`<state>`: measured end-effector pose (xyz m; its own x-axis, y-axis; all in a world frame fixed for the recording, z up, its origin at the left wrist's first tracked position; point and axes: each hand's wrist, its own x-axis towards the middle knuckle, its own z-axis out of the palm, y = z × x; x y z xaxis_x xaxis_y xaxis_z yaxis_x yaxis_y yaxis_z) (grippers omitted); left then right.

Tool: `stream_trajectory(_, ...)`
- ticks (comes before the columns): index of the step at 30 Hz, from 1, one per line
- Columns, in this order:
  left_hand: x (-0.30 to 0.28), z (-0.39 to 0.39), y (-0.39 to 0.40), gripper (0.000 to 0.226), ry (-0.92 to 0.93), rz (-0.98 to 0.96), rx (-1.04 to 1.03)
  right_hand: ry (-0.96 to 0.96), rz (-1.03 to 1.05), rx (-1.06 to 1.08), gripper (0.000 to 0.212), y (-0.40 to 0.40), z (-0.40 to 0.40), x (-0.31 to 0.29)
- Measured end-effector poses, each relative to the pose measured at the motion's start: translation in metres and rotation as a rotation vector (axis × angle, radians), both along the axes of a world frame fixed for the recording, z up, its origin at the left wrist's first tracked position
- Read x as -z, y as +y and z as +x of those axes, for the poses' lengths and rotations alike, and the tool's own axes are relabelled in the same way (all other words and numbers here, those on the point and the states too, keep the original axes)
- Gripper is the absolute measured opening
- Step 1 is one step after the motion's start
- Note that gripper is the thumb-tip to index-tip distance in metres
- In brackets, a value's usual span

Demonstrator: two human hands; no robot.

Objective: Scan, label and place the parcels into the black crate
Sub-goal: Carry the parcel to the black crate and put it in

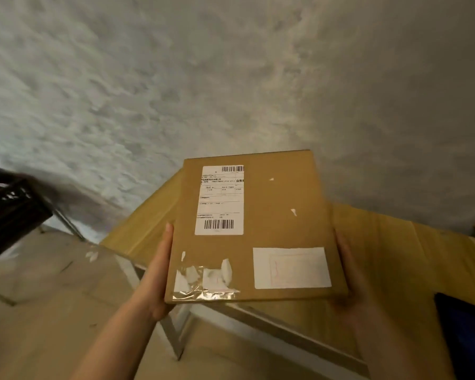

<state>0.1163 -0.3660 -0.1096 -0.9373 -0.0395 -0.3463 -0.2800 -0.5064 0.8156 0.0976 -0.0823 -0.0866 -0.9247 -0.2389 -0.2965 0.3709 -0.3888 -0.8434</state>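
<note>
Parcel (255, 229) sits between your two palms, held flat and face up above the cardboard below. Your left hand (157, 272) presses its left edge with straight fingers; your right hand (351, 272) does the same on the right edge, though the frame is blurred there. I judge you are at the carrying step: a printed label (220, 200) with barcodes is already on the top face, just ahead of your left fingers, and a second white label (291, 267) lies near your right hand. Torn tape and paper scraps mark the near left corner. Next, swing left and well forward of your left hand to the crate (8, 212), keeping even pressure so the flat brown box does not slip.
</note>
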Motion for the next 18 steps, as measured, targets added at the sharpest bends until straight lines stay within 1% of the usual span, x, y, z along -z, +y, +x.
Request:
stream_trajectory(1, 0.000, 0.010, -0.025, 0.065, 0.004, 0.003, -0.036, 0.004, 0.021, -0.012, 0.050, -0.027, -0.003, 0.000)
stream_trajectory(2, 0.001, 0.020, -0.052, 0.065, 0.007, 0.006, -0.069, 0.000, 0.054, -0.017, 0.043, -0.058, -0.004, -0.004)
stream_trajectory(6, 0.004, 0.066, -0.167, 0.065, 0.013, -0.021, -0.217, -0.024, 0.015, -0.197, 0.048, -0.183, 0.005, 0.000)
stream_trajectory(8, 0.007, 0.090, -0.223, 0.063, -0.003, -0.042, -0.316, -0.045, -0.029, -0.278, 0.054, -0.248, 0.011, 0.002)
stream_trajectory(9, 0.009, 0.102, -0.249, 0.063, -0.016, -0.053, -0.358, -0.044, -0.024, -0.311, 0.054, -0.278, 0.013, 0.008)
stream_trajectory(11, 0.014, 0.124, -0.296, 0.063, -0.051, -0.068, -0.430, -0.008, 0.016, -0.388, 0.047, -0.334, 0.017, 0.019)
stream_trajectory(14, 0.022, 0.155, -0.357, 0.061, -0.087, -0.069, -0.539, -0.004, 0.087, -0.474, 0.049, -0.413, 0.013, 0.041)
stream_trajectory(18, 0.036, 0.178, -0.426, 0.056, -0.133, -0.072, -0.665, -0.033, 0.177, -0.596, 0.048, -0.513, 0.006, 0.055)
